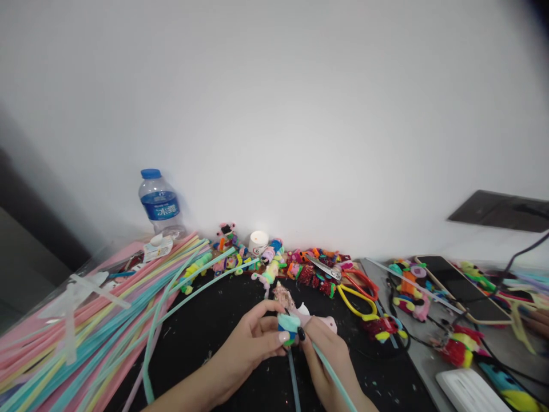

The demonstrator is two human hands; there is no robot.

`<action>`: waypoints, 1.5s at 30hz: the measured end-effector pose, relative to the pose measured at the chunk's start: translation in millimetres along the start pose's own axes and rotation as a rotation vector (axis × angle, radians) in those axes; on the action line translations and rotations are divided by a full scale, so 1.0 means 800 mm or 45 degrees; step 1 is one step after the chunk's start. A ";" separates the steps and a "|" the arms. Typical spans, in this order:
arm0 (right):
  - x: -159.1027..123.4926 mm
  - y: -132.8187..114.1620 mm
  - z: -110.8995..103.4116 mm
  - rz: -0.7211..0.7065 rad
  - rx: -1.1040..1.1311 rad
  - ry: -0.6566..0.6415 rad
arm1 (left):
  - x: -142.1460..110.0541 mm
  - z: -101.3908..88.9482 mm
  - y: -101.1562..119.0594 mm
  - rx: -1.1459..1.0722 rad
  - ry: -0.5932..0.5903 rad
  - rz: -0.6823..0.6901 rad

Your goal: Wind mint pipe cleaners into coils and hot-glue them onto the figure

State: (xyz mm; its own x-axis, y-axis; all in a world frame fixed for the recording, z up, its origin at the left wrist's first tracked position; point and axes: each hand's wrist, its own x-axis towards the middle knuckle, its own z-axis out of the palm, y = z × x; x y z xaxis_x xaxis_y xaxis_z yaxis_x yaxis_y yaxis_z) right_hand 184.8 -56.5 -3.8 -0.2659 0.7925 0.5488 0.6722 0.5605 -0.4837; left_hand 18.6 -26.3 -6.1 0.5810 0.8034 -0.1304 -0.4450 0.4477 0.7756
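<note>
Between the thumb and fingers of my left hand (246, 343) is a small coiled pipe cleaner piece (289, 324) in mint, blue and green. My right hand (329, 357) pinches a mint pipe cleaner (332, 375) right beside that piece; its long tail runs down toward the bottom edge. A blue-grey strand (294, 380) hangs below the piece, between my hands. Just behind my right hand lies a pale pink object (330, 324), partly hidden, its kind unclear. Black matting (206, 326) with small scraps is underneath.
Long pastel pipe cleaners (103, 332) pile up on the left, some reaching over the mat. A bottle (158, 203) stands by the wall. Scissors (351, 286) rest on colourful figures behind my hands. A phone (461, 289), cables and a white box (469, 391) lie right.
</note>
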 end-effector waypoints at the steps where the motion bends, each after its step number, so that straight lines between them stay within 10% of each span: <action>1: 0.000 0.000 0.000 0.005 0.002 0.006 | 0.001 0.000 -0.001 0.025 0.004 0.020; 19: -0.003 0.004 0.000 0.144 0.080 -0.050 | 0.005 -0.006 0.001 0.423 0.038 0.297; 28: -0.003 0.011 -0.011 0.300 0.396 0.402 | -0.003 -0.015 0.006 1.150 0.271 0.516; 45: 0.005 0.026 -0.020 0.088 -0.122 0.555 | 0.007 -0.024 0.014 1.015 0.586 0.565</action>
State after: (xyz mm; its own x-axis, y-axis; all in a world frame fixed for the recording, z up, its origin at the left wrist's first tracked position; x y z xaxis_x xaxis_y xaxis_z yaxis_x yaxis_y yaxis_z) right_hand 208.9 -45.5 -0.8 0.0844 0.6405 0.7633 0.7443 0.4688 -0.4757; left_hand 3.6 -8.9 -9.9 0.0811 0.9814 0.1743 0.1244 -0.1834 0.9751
